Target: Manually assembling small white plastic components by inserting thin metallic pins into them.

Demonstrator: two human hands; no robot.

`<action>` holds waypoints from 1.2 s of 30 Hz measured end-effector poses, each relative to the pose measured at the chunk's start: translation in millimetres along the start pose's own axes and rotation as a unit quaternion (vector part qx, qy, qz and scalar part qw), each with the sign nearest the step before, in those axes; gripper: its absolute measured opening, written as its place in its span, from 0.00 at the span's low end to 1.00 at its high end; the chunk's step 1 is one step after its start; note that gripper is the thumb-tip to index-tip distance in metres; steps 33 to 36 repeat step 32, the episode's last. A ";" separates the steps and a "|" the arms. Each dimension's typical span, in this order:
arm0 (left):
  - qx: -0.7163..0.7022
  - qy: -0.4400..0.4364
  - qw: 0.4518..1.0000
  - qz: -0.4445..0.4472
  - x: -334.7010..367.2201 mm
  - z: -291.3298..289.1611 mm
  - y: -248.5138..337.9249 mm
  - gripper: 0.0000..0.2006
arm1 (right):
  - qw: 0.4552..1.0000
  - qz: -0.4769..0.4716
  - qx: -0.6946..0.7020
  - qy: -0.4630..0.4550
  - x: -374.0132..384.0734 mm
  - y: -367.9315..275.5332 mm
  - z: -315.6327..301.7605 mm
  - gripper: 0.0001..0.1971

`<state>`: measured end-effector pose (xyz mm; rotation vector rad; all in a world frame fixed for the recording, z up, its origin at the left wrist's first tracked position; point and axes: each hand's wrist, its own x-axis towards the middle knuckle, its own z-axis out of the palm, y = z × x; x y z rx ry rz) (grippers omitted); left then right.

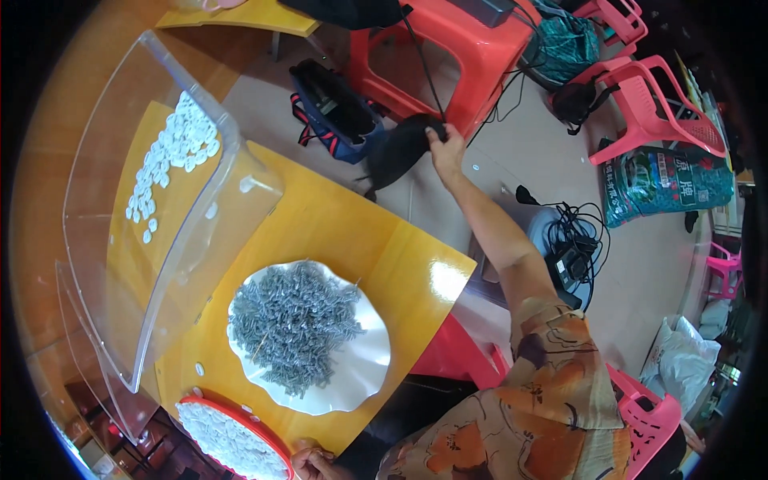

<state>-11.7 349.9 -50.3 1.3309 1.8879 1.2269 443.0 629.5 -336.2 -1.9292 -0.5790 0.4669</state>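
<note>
My right hand (446, 148) reaches far forward over the floor, its fingers closed on the end of a limp black bag-like thing (400, 154). A thin dark cord runs up from that grip. Low in the picture, my left hand (314, 462) has its fingers curled beside the rim of a round red basket (282, 453) full of small white discs (228, 438). What it holds, if anything, is hidden. On the yellow table (376, 232), a wavy-edged white plate (370, 352) bears a heap of small grey spring-like pieces (292, 324).
A clear plastic bin (180, 232) with scattered white discs stands on the table's left. Beyond the table are a navy bag (340, 112) and a red stool (464, 68). Tangled black cables (576, 248), a green sack (664, 188) and pink chairs (648, 104) stand to the right.
</note>
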 end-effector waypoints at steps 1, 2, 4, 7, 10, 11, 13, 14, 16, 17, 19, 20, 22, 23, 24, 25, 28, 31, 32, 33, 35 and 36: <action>-0.006 -0.006 1.000 0.001 1.0 2.9 1.3 0.01 | 1.000 -0.002 -0.003 0.008 7.9 -11.9 -16.0 0.17; -0.006 -0.007 1.000 0.012 1.9 4.9 2.1 0.02 | 0.988 -0.075 -0.080 0.108 14.0 -20.0 -26.2 0.20; -0.006 -0.006 1.000 0.023 3.2 8.1 3.8 0.02 | 0.956 -0.147 -0.155 0.203 14.7 -46.2 -38.2 0.22; -0.030 -0.015 0.999 0.042 3.8 11.0 4.9 0.03 | 0.936 -0.147 -0.234 0.217 -21.8 -96.6 -25.7 0.28; -0.016 -0.010 0.998 0.056 4.1 1.8 3.1 0.04 | 0.917 -0.332 -0.220 -0.013 -59.9 -119.0 15.8 0.30; -0.008 -0.036 0.998 0.058 4.9 2.3 2.2 0.03 | 0.914 -0.333 -0.212 -0.096 -63.6 -113.8 31.9 0.29; 0.003 -0.055 0.997 0.061 3.1 1.4 1.5 0.03 | 0.903 -0.335 -0.197 -0.185 -63.8 -86.9 67.5 0.27; -0.004 -0.048 0.997 0.052 1.3 2.0 2.1 0.02 | 0.912 -0.304 -0.191 -0.197 -57.3 -69.0 85.0 0.22; -0.013 -0.041 0.998 0.043 -0.3 3.6 0.0 0.02 | 0.920 -0.274 -0.185 -0.208 -40.0 -41.2 106.5 0.18; -0.018 -0.040 0.998 0.041 -1.4 2.9 -0.8 0.01 | 0.901 -0.268 -0.257 -0.224 -31.4 -33.5 107.4 0.13; -0.019 -0.037 0.998 0.035 -1.6 2.0 -1.7 0.01 | 0.876 -0.259 -0.327 -0.243 -34.6 -24.4 110.6 0.10; -0.015 -0.035 0.999 0.023 -0.3 1.3 1.2 0.02 | 0.858 -0.289 -0.322 -0.277 -51.5 -31.8 109.9 0.09; -0.015 -0.036 0.999 0.009 0.5 0.4 1.8 0.03 | 0.817 -0.317 -0.319 -0.361 -79.8 -47.1 92.3 0.10; -0.014 -0.031 0.999 0.018 0.0 -1.8 0.4 0.04 | 0.793 -0.312 -0.319 -0.415 -94.4 -52.5 80.0 0.10; -0.014 -0.026 0.999 0.028 -0.7 -3.9 -0.8 0.05 | 0.757 -0.291 -0.343 -0.475 -106.6 -53.8 70.1 0.12; -0.014 -0.030 0.999 0.026 -0.9 -6.1 -1.1 0.05 | 0.716 -0.267 -0.364 -0.532 -114.8 -53.7 62.7 0.14; -0.016 -0.021 0.999 0.023 -0.6 -1.5 0.9 0.06 | 0.618 -0.223 -0.481 -0.580 -117.5 7.5 60.7 0.19; -0.041 -0.043 0.998 0.032 5.2 7.3 -1.9 0.06 | 0.629 -0.190 -0.472 -0.588 -116.0 25.4 54.0 0.20; -0.040 -0.037 0.998 0.032 5.1 7.9 -0.1 0.05 | 0.639 -0.180 -0.459 -0.590 -116.9 26.1 54.9 0.20; -0.040 -0.037 0.998 0.032 5.1 7.9 -0.1 0.05 | 0.639 -0.180 -0.459 -0.590 -116.9 26.1 54.9 0.20; -0.040 -0.037 0.998 0.032 5.1 7.9 -0.1 0.05 | 0.639 -0.180 -0.459 -0.590 -116.9 26.1 54.9 0.20; -0.040 -0.037 0.998 0.032 5.1 7.9 -0.1 0.05 | 0.639 -0.180 -0.459 -0.590 -116.9 26.1 54.9 0.20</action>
